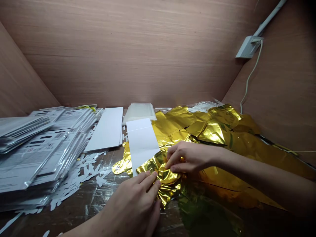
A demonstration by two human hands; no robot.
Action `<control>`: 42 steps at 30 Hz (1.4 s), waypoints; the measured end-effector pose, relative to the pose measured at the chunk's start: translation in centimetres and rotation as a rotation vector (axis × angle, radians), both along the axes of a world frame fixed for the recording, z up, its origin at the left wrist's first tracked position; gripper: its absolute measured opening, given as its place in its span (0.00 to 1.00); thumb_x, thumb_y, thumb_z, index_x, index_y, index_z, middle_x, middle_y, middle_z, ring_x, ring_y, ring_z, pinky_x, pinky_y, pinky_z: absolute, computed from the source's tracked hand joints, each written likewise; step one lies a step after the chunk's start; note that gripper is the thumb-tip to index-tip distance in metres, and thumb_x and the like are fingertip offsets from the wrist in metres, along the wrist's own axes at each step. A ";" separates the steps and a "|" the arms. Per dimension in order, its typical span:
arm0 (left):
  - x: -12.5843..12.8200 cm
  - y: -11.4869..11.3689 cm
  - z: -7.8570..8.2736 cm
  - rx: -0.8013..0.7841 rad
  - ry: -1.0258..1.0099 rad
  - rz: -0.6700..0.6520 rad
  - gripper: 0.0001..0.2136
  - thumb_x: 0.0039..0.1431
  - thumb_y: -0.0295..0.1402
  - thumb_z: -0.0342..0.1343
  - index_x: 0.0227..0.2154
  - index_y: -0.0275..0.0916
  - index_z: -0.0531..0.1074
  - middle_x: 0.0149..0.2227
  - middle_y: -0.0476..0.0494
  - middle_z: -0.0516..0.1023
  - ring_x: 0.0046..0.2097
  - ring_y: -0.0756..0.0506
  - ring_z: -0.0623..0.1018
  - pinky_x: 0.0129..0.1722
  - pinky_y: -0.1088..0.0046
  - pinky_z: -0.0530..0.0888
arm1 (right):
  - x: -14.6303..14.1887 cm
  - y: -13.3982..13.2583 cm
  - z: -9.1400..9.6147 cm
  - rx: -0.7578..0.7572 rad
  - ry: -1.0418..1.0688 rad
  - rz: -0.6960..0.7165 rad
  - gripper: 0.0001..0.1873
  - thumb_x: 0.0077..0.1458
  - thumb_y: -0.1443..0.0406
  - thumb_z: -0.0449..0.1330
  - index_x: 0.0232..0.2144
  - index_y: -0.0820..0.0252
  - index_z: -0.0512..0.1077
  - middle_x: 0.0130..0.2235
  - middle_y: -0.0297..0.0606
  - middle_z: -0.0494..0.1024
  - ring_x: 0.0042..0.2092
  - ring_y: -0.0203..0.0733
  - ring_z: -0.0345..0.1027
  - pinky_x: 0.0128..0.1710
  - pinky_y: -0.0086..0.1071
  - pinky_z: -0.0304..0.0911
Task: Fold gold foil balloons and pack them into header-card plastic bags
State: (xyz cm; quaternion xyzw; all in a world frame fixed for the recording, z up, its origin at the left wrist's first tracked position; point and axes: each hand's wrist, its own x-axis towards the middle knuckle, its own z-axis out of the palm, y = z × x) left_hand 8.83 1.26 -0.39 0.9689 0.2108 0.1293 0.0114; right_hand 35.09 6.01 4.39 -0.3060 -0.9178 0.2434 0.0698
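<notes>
A crumpled gold foil balloon (165, 171) lies on the table in front of me, partly under a white card (142, 143). My left hand (137, 205) rests with fingers together, fingertips pressing the foil's near edge. My right hand (186, 157) is bent over the foil from the right, its fingers pinching a fold of it. More gold foil (217, 131) is heaped behind and to the right of both hands.
Stacks of packaged sheets in clear sleeves (37, 148) fill the left side. A long white card (107, 128) and a pile of clear bags (139, 112) lie at the back. White paper cut-outs (84, 171) litter the table. Wooden walls enclose the space; a socket and cable (248, 47) hang at right.
</notes>
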 end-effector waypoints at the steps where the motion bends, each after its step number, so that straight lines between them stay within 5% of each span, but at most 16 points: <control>1: -0.3 0.1 0.6 -0.075 -0.032 -0.010 0.18 0.58 0.27 0.55 0.52 0.35 0.75 0.53 0.34 0.80 0.56 0.36 0.78 0.57 0.58 0.77 | 0.1 -0.1 -0.5 0.045 -0.010 0.013 0.10 0.65 0.64 0.63 0.45 0.57 0.83 0.41 0.40 0.80 0.40 0.39 0.73 0.42 0.30 0.65; 8: -1.6 2.6 2.2 -0.204 -0.059 -0.125 0.26 0.62 0.18 0.51 0.61 0.43 0.68 0.65 0.42 0.70 0.64 0.45 0.72 0.62 0.65 0.75 | 0.7 -2.2 -3.2 0.165 0.007 -0.003 0.12 0.67 0.60 0.62 0.49 0.52 0.81 0.40 0.37 0.72 0.37 0.38 0.67 0.39 0.31 0.61; 18: -0.4 3.8 3.1 -0.078 0.023 -0.308 0.25 0.70 0.20 0.45 0.67 0.41 0.61 0.61 0.35 0.75 0.65 0.40 0.71 0.60 0.60 0.76 | 0.8 -2.8 -3.1 0.206 0.054 -0.034 0.12 0.65 0.65 0.63 0.49 0.56 0.79 0.40 0.39 0.74 0.39 0.41 0.68 0.40 0.33 0.63; 21: 0.7 4.1 3.7 -0.072 0.066 -0.274 0.18 0.71 0.21 0.43 0.55 0.38 0.73 0.48 0.36 0.81 0.52 0.42 0.80 0.50 0.64 0.80 | 0.6 -2.8 -3.0 0.243 0.038 -0.016 0.11 0.65 0.65 0.62 0.48 0.58 0.79 0.39 0.39 0.74 0.38 0.42 0.67 0.39 0.34 0.63; 24: 2.5 4.9 3.5 -0.046 0.068 -0.246 0.14 0.69 0.21 0.43 0.40 0.36 0.75 0.35 0.41 0.78 0.37 0.45 0.77 0.39 0.66 0.78 | 0.3 -2.8 -3.0 0.275 0.003 -0.007 0.08 0.66 0.63 0.61 0.43 0.60 0.79 0.37 0.39 0.74 0.38 0.42 0.66 0.40 0.34 0.64; 30: 5.2 5.1 2.2 -0.137 0.021 -0.139 0.08 0.56 0.24 0.49 0.37 0.38 0.67 0.37 0.41 0.74 0.40 0.42 0.73 0.41 0.60 0.78 | 0.1 -2.9 -3.6 0.350 -0.003 -0.056 0.10 0.62 0.66 0.63 0.28 0.62 0.77 0.36 0.41 0.76 0.39 0.43 0.68 0.44 0.36 0.65; 35: 4.8 2.7 0.4 -0.035 -0.268 0.154 0.20 0.58 0.25 0.53 0.54 0.36 0.62 0.56 0.29 0.69 0.57 0.36 0.74 0.53 0.53 0.78 | 0.4 -3.3 -3.8 0.423 0.062 -0.152 0.05 0.58 0.65 0.64 0.34 0.60 0.79 0.34 0.39 0.77 0.33 0.41 0.67 0.34 0.35 0.62; 40: 3.9 0.8 -1.0 0.013 -0.118 0.237 0.44 0.62 0.42 0.58 0.71 0.29 0.39 0.70 0.17 0.56 0.69 0.26 0.62 0.62 0.42 0.72 | 0.5 -3.2 -4.4 0.436 0.121 -0.255 0.09 0.53 0.61 0.67 0.27 0.61 0.76 0.30 0.39 0.76 0.31 0.41 0.65 0.32 0.34 0.61; 42: 3.7 0.6 -1.4 0.000 -0.051 0.216 0.46 0.64 0.44 0.57 0.72 0.28 0.35 0.72 0.17 0.50 0.72 0.26 0.56 0.63 0.42 0.71 | 0.4 -3.1 -4.6 0.428 0.138 -0.240 0.09 0.53 0.63 0.66 0.24 0.61 0.76 0.30 0.40 0.77 0.32 0.41 0.67 0.35 0.34 0.64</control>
